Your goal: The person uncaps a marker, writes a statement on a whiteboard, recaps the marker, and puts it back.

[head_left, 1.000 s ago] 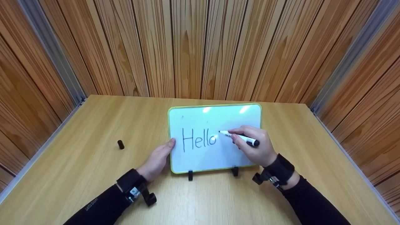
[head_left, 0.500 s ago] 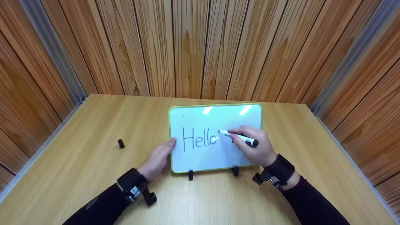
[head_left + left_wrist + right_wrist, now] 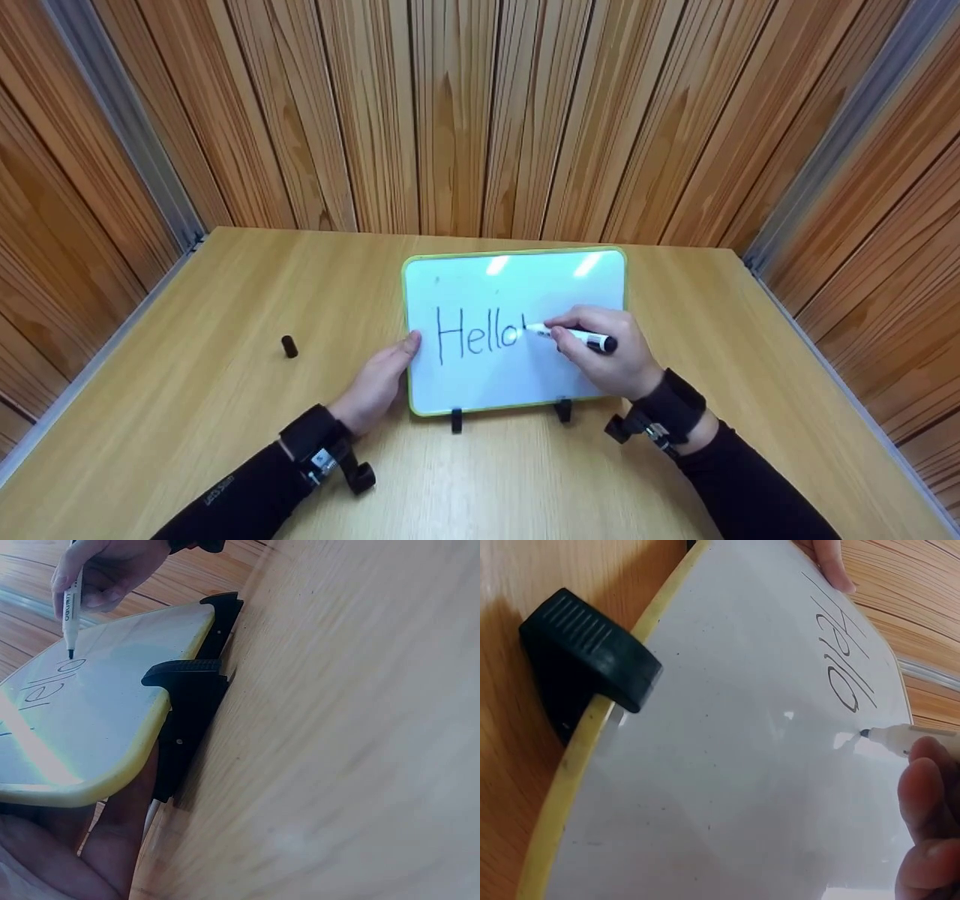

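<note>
A small whiteboard (image 3: 495,382) with a yellow-green rim leans back on a black stand (image 3: 184,727), "Hello" written across it in dark ink. My left hand (image 3: 379,382) grips the board's left edge, thumb on the front and fingers behind, as the left wrist view shows. Between thumb and fingers my right hand (image 3: 611,349) pinches a white marker (image 3: 581,337) with a black end. Its dark tip is at the board's surface just right of the "o", where a short upright stroke shows in the head view.
A black marker cap (image 3: 289,346) lies on the wooden table (image 3: 225,420) to the left of the board. Wood-panelled walls (image 3: 450,120) stand behind and on both sides. Two black stand hooks (image 3: 457,421) hold the board's lower edge.
The marker tip has moved slightly down in my right hand, and a short dark stroke has appeared after the "o". My left hand keeps its hold on the board.
</note>
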Tool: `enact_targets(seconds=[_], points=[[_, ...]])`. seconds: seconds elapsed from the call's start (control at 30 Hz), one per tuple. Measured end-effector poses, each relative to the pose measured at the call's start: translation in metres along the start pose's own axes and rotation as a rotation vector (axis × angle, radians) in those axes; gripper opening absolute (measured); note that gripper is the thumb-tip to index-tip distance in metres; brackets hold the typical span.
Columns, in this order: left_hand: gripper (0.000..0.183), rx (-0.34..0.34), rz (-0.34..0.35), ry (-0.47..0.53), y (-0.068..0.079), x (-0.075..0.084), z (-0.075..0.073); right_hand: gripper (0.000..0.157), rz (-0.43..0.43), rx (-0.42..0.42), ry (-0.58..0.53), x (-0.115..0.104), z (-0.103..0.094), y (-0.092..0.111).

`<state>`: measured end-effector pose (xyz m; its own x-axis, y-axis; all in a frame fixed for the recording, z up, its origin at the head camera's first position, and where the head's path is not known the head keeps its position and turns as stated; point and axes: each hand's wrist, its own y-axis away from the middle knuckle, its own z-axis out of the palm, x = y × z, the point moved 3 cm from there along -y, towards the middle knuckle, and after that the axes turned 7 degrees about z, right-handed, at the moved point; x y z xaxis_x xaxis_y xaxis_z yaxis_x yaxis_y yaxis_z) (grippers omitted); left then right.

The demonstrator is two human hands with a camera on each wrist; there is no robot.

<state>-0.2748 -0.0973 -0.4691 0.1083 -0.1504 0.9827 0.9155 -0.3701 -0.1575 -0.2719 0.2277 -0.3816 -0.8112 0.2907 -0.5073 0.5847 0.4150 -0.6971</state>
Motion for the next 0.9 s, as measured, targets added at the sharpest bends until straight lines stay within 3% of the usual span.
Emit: enact_targets(seconds=[0.57, 0.9], points=[[0.069, -0.014, -0.005, 0.002, -0.0005, -0.0002, -0.0004, 0.02, 0.018, -0.042, -0.043, 0.0022, 0.003, 0.002], [0.069, 0.005, -0.021, -0.021, -0.0003, 0.0, -0.0005, 0.021, 0.006, 0.008, 0.001, 0.0004, 0.0, 0.0012]])
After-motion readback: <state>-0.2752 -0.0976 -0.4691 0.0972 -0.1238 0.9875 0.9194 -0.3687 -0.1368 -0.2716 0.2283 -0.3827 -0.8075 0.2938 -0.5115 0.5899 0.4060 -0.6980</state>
